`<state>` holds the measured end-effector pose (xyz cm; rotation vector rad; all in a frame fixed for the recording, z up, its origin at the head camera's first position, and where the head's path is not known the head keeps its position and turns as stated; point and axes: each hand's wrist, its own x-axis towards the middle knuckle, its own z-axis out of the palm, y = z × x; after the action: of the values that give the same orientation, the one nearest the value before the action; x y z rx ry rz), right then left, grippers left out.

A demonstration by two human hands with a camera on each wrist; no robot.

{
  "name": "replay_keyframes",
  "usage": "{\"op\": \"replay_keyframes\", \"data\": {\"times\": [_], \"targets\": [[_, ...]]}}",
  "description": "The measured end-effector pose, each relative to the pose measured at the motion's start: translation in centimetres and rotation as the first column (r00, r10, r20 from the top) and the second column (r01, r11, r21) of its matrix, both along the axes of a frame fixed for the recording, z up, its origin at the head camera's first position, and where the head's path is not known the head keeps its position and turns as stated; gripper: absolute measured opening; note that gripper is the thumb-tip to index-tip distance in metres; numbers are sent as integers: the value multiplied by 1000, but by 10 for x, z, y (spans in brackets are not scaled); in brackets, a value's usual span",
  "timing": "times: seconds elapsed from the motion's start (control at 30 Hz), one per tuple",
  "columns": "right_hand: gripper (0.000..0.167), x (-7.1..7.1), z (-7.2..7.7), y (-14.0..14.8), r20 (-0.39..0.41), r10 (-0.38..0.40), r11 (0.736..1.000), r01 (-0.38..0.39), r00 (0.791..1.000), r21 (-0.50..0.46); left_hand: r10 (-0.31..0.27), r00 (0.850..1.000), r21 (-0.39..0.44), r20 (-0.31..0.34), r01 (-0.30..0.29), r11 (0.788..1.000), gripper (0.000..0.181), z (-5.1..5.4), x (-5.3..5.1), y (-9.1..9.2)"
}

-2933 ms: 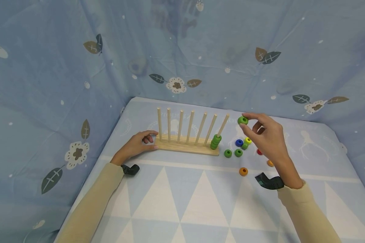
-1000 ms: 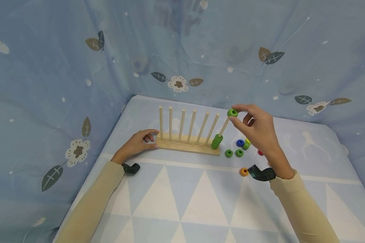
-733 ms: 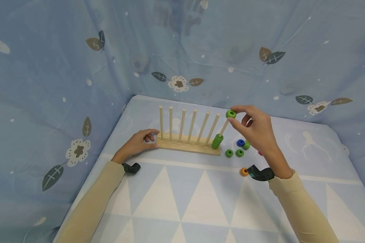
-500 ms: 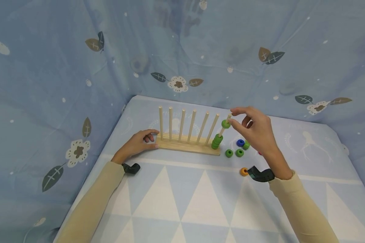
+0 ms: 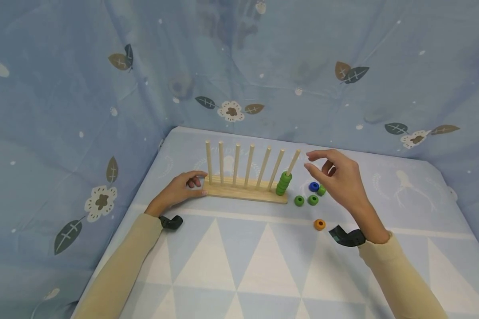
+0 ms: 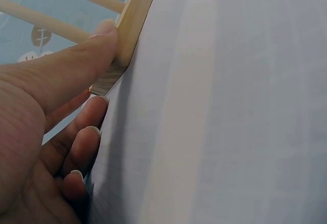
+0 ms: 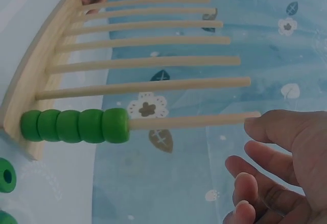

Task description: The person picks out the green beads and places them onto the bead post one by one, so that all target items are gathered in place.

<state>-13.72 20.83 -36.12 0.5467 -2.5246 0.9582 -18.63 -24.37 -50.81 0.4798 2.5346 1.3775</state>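
A wooden peg rack (image 5: 239, 191) stands on the table, with a row of several upright pegs. At its left end my left hand (image 5: 178, 186) pinches the base; in the left wrist view the thumb (image 6: 84, 60) presses one face. Several green beads (image 7: 74, 126) are stacked at the bottom of the rightmost peg (image 5: 294, 160). My right hand (image 5: 341, 179) hovers just right of that peg's top, thumb and forefinger apart, holding nothing. Loose green beads (image 5: 313, 200) lie right of the rack, beside a blue bead (image 5: 314, 186).
An orange bead (image 5: 319, 224) lies nearer the front on the patterned tablecloth (image 5: 239, 252). Another green bead (image 5: 321, 190) touches or nearly touches the blue one. A blue printed curtain (image 5: 239, 66) hangs behind and at the sides.
The green bead from my right hand went over the rightmost peg's tip, was let go, and slid down onto the stack. My right hand has drawn slightly right. The left hand stays put.
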Motion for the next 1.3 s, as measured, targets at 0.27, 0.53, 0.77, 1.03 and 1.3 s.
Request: {"op": "replay_keyframes", "data": {"times": [0.27,0.53,0.77,1.03,1.3], "targets": [[29,6,-13,9,28,-30,999,29,999,26,5,1000,-9,14,-5,1000,65,1,1,0],[28,13,-27,17,82,-68,997,66,994,33,5,1000,-10,14,-5,1000,65,2,0,1],[28,17,-45,24,111,-68,997,63,991,47,5,1000,-9,17,-5,1000,65,2,-1,1],[27,24,-66,30,138,-81,996,74,987,55,7,1000,-8,21,-6,1000,65,2,0,1],[30,27,-85,33,231,-108,994,99,967,50,4,1000,-13,23,-4,1000,65,1,0,0]]}}
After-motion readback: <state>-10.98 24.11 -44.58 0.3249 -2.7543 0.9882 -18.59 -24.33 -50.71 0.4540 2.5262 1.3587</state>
